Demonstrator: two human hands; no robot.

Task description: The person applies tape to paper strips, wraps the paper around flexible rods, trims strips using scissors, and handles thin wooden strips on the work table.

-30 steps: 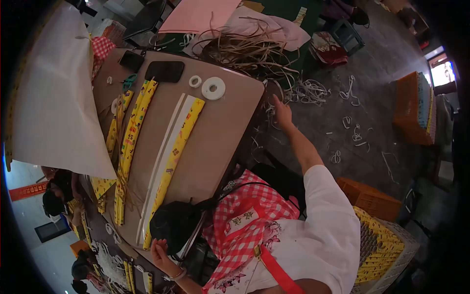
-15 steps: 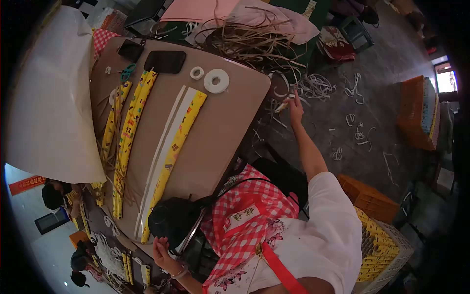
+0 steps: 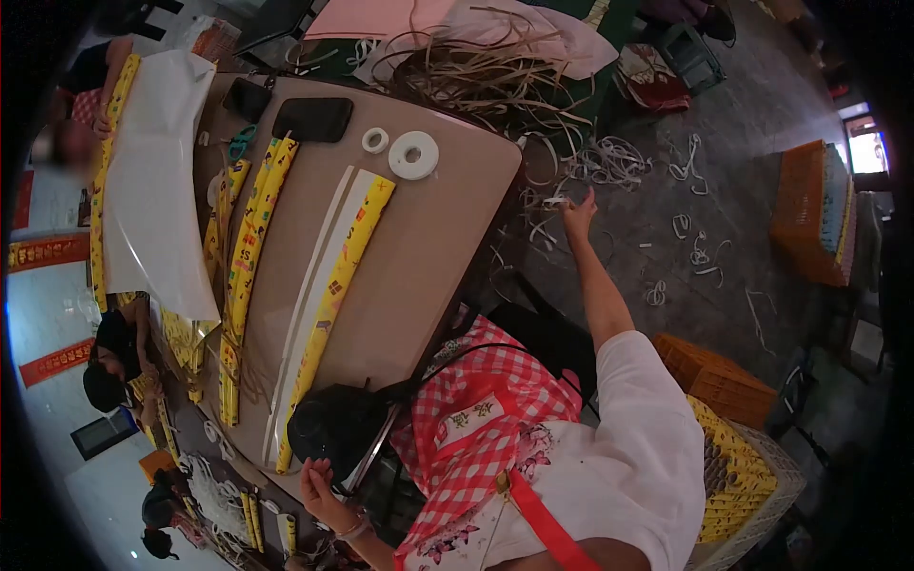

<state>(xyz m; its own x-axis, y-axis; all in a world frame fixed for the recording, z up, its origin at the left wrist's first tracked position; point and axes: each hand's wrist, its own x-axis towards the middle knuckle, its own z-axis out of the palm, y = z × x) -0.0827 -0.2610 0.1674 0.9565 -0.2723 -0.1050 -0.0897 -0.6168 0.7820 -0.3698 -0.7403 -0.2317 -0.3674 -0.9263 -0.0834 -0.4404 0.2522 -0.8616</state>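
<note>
My right hand [image 3: 578, 217] is stretched out past the table edge above the floor, thumb and fingers apart. A short piece of white strip [image 3: 554, 201] shows by its fingertips; I cannot tell whether they touch. My left hand [image 3: 320, 492] is at the near table edge beside a black bag-like thing [image 3: 328, 425], its fingers loosely bent and apart, with nothing seen in them. On the brown table [image 3: 409, 257] lies a yellow patterned strip [image 3: 335, 290] with a white band along it. Beside that is a narrow white strip [image 3: 314, 276].
White tape rolls [image 3: 414, 155], a black phone [image 3: 312, 119] and teal scissors [image 3: 242, 143] lie on the table. Yellow patterned rolls [image 3: 255, 243] lie farther left. A large white sheet [image 3: 157, 181] hangs by a co-worker's arm [image 3: 116, 71]. White scraps [image 3: 614, 164] litter the floor near orange crates [image 3: 714, 381].
My right hand has turned, its extended finger drawn back. The white sheet has shifted and narrowed, showing a co-worker with a yellow patterned roll behind it. My left hand has barely moved.
</note>
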